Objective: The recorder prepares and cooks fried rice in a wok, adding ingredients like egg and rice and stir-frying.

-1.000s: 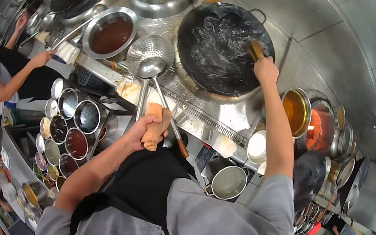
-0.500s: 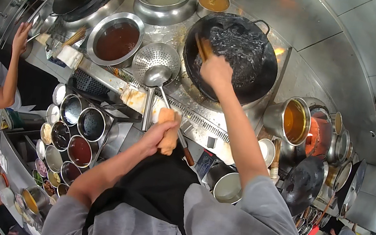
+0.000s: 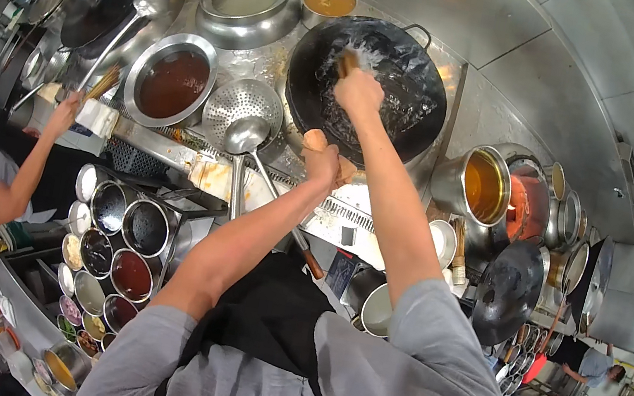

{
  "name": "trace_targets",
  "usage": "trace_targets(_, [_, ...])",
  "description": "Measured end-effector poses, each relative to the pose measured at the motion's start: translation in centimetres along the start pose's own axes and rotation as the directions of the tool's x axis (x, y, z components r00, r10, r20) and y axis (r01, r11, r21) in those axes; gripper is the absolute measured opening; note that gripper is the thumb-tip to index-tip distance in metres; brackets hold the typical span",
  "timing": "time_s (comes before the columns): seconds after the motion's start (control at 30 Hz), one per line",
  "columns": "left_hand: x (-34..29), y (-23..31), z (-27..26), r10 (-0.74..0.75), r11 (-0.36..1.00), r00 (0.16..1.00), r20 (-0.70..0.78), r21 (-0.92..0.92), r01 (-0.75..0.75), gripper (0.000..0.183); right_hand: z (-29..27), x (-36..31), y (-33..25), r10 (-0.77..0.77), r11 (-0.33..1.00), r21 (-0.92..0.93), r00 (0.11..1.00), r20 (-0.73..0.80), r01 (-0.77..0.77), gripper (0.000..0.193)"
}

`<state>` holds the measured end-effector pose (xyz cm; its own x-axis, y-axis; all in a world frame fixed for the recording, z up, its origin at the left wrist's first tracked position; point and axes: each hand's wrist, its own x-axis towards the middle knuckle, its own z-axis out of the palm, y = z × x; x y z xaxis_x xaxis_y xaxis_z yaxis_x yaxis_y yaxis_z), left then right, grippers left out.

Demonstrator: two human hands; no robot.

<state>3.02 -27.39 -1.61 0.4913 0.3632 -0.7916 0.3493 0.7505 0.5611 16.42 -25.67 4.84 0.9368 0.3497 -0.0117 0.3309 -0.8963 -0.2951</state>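
Right hand clenched on a brush inside the wet wok; left hand grasps what looks like a cloth at the wok's rim.

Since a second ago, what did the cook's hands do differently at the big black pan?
The right hand carried its brush from the right rim of the wok across to the left side of its middle, still gripping it. The left hand kept holding the cloth-wrapped wok handle. The ladle and strainer lay unmoved.
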Motion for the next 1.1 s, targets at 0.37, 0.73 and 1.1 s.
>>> trace_targets(0.37, [3.9,-2.0,-2.3,0.149,0.984,0.987,0.059,0.085,-0.153,0.035,-1.7,-5.4,11.5,-0.305,0.687,-0.59,0.906,0.293,0.423,0.022])
trace_targets(0.73, [3.6,-1.6,-3.8,0.43,0.866,0.9,0.076,0.248,-0.435,0.012,-0.4,-2.9,0.5,-0.249,0.955,-0.126,0.958,0.143,0.267,0.033])
trace_targets(1.1, [-3.3,1.0,-9.5,0.493,0.785,0.843,0.213,0.309,-0.537,0.023,-7.0,-14.8,19.7,-0.3,0.953,0.118,0.931,0.21,0.28,0.04])
